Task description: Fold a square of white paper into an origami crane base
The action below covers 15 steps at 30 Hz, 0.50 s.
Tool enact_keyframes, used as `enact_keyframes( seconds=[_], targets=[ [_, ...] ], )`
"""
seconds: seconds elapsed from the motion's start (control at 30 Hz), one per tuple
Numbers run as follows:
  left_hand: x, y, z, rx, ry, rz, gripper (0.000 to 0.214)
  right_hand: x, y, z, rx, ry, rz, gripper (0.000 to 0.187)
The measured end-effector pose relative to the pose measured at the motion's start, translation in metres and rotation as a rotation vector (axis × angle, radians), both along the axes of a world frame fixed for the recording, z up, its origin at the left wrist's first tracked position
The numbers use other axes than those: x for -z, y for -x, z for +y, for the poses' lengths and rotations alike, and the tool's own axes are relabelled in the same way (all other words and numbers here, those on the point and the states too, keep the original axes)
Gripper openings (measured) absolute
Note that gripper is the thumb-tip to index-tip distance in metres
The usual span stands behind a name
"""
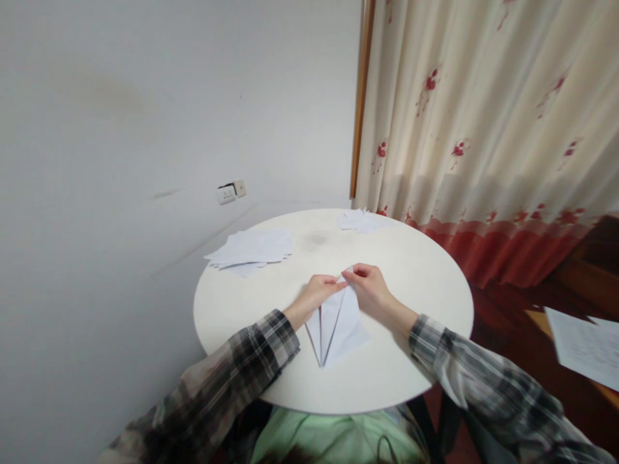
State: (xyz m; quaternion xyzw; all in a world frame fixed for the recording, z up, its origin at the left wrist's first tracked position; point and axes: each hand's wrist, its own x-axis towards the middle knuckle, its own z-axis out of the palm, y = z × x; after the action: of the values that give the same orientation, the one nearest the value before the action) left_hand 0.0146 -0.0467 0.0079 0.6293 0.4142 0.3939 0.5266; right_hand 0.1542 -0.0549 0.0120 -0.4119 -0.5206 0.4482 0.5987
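A folded sheet of white paper (338,328) lies near the front middle of the round white table, its creased flaps narrowing to a point toward me. At its far end, my left hand (320,291) pinches the paper from the left side. My right hand (368,283) grips the far tip between thumb and fingers, close beside the left. The two hands nearly meet there. Part of the upper paper is hidden behind the fingers.
The round white table (411,258) stands against a wall with a socket (225,194). A stack of white paper (256,245) lies at its left, smaller paper pieces (360,221) at the back. Right of the table are a floral curtain (449,129) and written sheets (585,345).
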Motion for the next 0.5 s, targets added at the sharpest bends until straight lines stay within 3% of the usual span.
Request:
enact_keyframes(
  seconds=[0.2, 0.5],
  targets=[
    [0.0051, 0.0004, 0.0037, 0.07, 0.042, -0.105, 0.032, -0.0027, 0.0014, -0.0028, 0.008, 0.016, 0.065, 0.017],
    [0.0, -0.0008, 0.0006, 0.138, 0.121, -0.154, 0.034, 0.0001, 0.0008, -0.0018, 0.148, -0.069, -0.037, 0.018]
  ],
)
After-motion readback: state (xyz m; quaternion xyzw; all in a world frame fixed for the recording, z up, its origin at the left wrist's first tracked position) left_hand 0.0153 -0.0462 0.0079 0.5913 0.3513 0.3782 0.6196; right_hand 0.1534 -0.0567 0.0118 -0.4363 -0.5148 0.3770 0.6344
